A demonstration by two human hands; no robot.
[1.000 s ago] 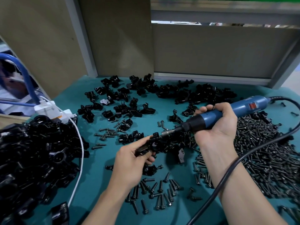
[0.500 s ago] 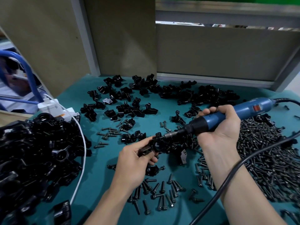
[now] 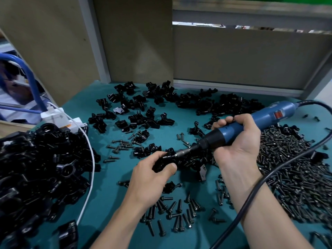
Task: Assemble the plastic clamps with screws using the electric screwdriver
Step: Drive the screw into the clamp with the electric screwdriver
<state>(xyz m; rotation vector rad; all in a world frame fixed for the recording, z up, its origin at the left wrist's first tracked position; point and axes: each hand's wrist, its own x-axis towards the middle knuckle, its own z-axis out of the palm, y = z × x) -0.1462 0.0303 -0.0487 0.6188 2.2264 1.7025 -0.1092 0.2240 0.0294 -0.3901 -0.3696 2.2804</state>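
While loose black metal screws (image 3: 178, 206) lie nearest on the teal tabletop (image 3: 111, 177), the left hand (image 3: 150, 178) curls around a small black plastic clamp (image 3: 164, 159) above it; the right hand (image 3: 237, 141) grips the blue electric screwdriver (image 3: 265, 117), its bit touching that clamp. Beyond lie scattered black clamp pieces (image 3: 143, 114).
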